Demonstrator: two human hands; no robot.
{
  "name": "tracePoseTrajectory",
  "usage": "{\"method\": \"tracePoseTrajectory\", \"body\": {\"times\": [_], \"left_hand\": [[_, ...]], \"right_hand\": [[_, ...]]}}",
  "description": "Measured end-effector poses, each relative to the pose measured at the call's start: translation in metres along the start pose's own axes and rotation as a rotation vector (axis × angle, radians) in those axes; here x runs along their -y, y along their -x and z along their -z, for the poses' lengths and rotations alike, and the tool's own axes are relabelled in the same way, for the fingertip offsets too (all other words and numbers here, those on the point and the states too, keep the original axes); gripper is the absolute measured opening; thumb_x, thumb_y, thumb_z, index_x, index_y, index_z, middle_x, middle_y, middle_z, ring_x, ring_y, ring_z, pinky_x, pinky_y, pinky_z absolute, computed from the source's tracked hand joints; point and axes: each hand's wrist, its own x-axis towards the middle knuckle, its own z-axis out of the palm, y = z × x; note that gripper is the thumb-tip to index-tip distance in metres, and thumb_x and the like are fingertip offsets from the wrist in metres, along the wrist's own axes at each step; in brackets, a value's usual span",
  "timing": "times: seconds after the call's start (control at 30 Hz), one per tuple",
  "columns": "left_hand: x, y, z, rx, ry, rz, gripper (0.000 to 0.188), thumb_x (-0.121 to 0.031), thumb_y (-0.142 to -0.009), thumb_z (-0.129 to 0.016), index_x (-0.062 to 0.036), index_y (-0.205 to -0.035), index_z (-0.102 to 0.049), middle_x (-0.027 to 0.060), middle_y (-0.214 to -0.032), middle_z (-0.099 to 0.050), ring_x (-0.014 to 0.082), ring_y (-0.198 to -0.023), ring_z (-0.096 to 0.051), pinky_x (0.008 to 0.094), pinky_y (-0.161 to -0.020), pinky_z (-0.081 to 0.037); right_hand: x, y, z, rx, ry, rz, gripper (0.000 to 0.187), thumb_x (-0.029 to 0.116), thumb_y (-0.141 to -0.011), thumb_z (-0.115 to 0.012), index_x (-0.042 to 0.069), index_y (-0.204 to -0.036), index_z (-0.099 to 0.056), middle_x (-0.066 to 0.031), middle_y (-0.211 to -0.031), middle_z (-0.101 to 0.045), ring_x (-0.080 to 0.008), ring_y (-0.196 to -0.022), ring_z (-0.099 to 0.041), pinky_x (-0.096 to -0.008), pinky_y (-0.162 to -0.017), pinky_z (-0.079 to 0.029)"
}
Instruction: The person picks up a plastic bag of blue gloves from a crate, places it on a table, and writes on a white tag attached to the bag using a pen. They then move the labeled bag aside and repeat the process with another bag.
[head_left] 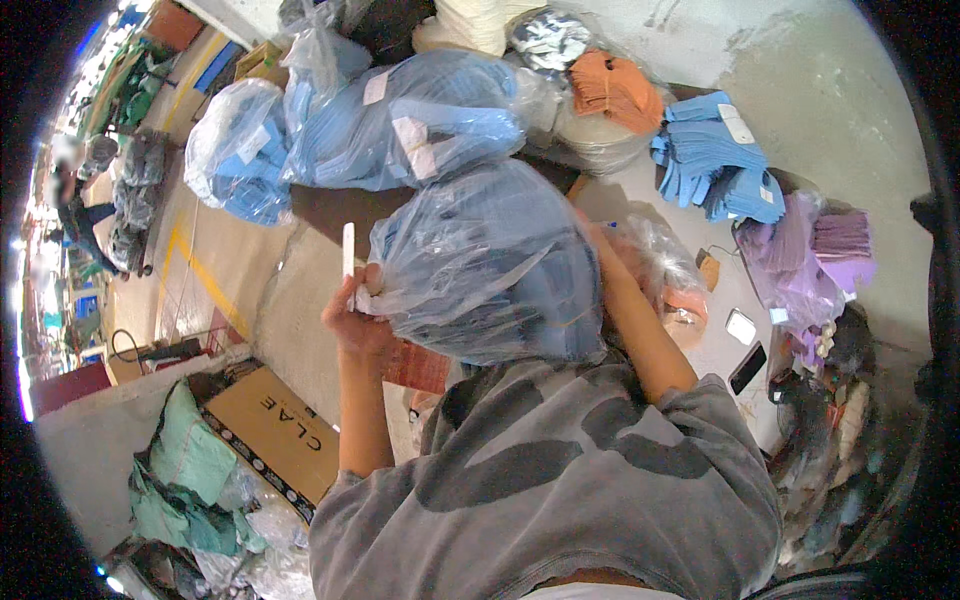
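Note:
A large clear plastic bag (490, 260) full of dark blue fabric pieces is held up in front of my chest. At the bag's left side, my left hand (358, 318) is closed on a gathered edge of the plastic. A narrow white strip (348, 252) stands upright from the same fingers. My right hand (590, 232) reaches to the far right side of the bag, where the bag hides its fingers. Next to it shows a small blue item too small to name. Behind lie more clear bags (400, 120) of light blue pieces with paper labels.
On the grey table (715, 285) lie stacked blue pieces (710, 150), orange pieces (615, 90), purple pieces (800, 240), a white device (741, 326) and a black phone (747, 368). A cardboard box (275, 430) and green sack (190, 460) sit lower left. A person (85, 210) is far left.

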Motion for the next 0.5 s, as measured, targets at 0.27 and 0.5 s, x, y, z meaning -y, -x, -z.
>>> {"method": "tracePoseTrajectory", "body": {"times": [0.27,0.5], "left_hand": [[0.013,0.012,-0.064,0.288,0.092,-0.058,0.029,-0.041,-0.085,-0.066,-0.0171,-0.076,-0.05,0.0007,-0.087,-0.052,0.0167,-0.071,-0.049,0.033,-0.056,-0.037],[0.044,0.024,-0.146,1.153,0.388,0.127,0.034,-0.033,-0.087,-0.068,-0.0171,-0.064,-0.05,-0.0023,-0.064,-0.043,0.0135,-0.05,-0.038,0.0364,-0.049,-0.031]], "right_hand": [[0.016,0.042,0.015,0.007,0.104,0.076,0.018,0.031,-0.099,-0.066,0.014,-0.102,-0.06,0.0042,-0.091,-0.057,-0.0079,-0.085,-0.051,-0.0235,-0.075,-0.045],[0.055,0.118,0.077,-0.164,-0.244,0.27,0.014,0.018,-0.099,-0.064,0.007,-0.107,-0.062,0.001,-0.098,-0.059,-0.0095,-0.092,-0.054,-0.0251,-0.082,-0.046]]}}
